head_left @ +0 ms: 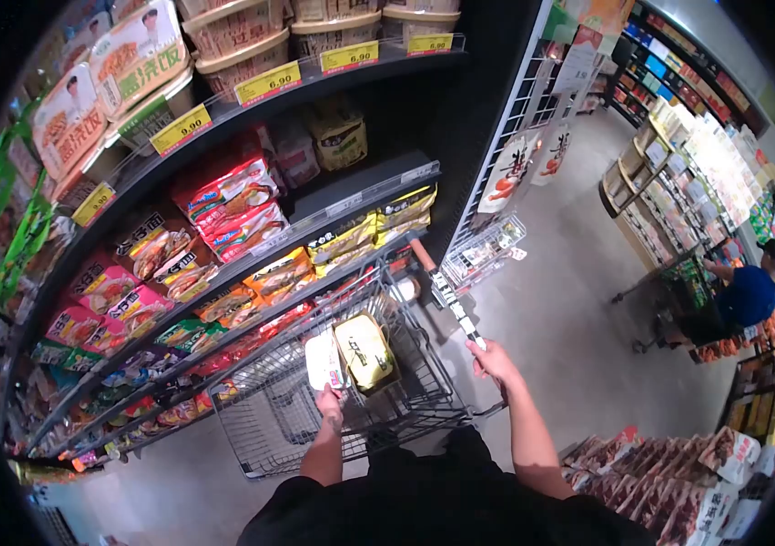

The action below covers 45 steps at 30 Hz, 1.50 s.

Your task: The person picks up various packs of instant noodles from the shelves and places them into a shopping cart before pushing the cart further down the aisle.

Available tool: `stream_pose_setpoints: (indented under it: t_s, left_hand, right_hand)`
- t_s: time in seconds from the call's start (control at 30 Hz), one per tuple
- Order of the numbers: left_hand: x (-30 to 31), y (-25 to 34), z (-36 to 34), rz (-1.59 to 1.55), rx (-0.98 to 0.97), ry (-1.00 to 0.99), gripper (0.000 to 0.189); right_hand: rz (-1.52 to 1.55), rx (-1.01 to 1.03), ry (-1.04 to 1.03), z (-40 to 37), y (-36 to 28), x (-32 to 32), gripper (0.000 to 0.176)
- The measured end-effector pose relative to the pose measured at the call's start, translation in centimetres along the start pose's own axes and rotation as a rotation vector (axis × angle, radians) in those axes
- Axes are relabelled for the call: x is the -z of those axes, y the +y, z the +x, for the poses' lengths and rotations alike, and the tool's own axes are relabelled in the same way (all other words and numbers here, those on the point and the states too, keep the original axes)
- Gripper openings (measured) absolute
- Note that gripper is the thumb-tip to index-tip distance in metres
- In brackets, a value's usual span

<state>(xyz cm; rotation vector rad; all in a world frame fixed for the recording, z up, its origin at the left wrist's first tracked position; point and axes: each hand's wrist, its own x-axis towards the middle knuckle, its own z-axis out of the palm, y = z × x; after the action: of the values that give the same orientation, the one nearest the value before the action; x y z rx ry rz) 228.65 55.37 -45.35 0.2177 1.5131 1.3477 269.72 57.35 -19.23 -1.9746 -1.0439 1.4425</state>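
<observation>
My left hand [330,400] reaches over the shopping cart [269,428], its fingers closed on the near end of a white package [323,360] with a little red print. Right beside that package is a larger yellow package [365,351] with dark lettering, in or over the cart basket. My right hand [494,360] is wrapped around the near end of the cart handle [446,293], a bar with a black-and-white printed sleeve and an orange far end. The left fingertips are partly hidden by the white package.
Shelves on the left hold bagged noodles [234,196] and boxed meals [137,55] above yellow price tags. A wire rack [487,250] stands beyond the handle. Another person with a blue cap [748,297] is at the right, near a cart. Stacked bags [651,482] stand at the lower right.
</observation>
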Motion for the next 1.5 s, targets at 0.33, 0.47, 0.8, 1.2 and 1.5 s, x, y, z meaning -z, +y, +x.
stream_pose_setpoints:
  t_s: [0.33, 0.47, 0.8, 1.2, 1.5]
  left_hand:
    - [-2.5, 6.3, -13.1, 0.622, -0.342, 0.299, 0.029]
    - [-4.6, 7.5, -21.0, 0.622, -0.379, 0.375, 0.032]
    - [-11.4, 11.0, -34.2, 0.316, -0.219, 0.236, 0.028]
    - [-21.9, 20.8, -37.6, 0.412, -0.334, -0.136, 0.031]
    - [-25.3, 25.0, -33.9, 0.418, -0.289, -0.454, 0.031]
  right_hand:
    - [0.064, 0.342, -0.126, 3.7, 3.2, 2.8, 0.040]
    - [0.086, 0.301, -0.211, 3.6, 2.4, 5.0, 0.037]
    - [0.054, 0.340, -0.195, 7.2, 4.5, 9.2, 0.037]
    - [-0.434, 0.904, 0.415, 3.9, 2.5, 15.8, 0.027]
    - [0.036, 0.523, -0.577, 5.0, -7.4, 8.4, 0.044]
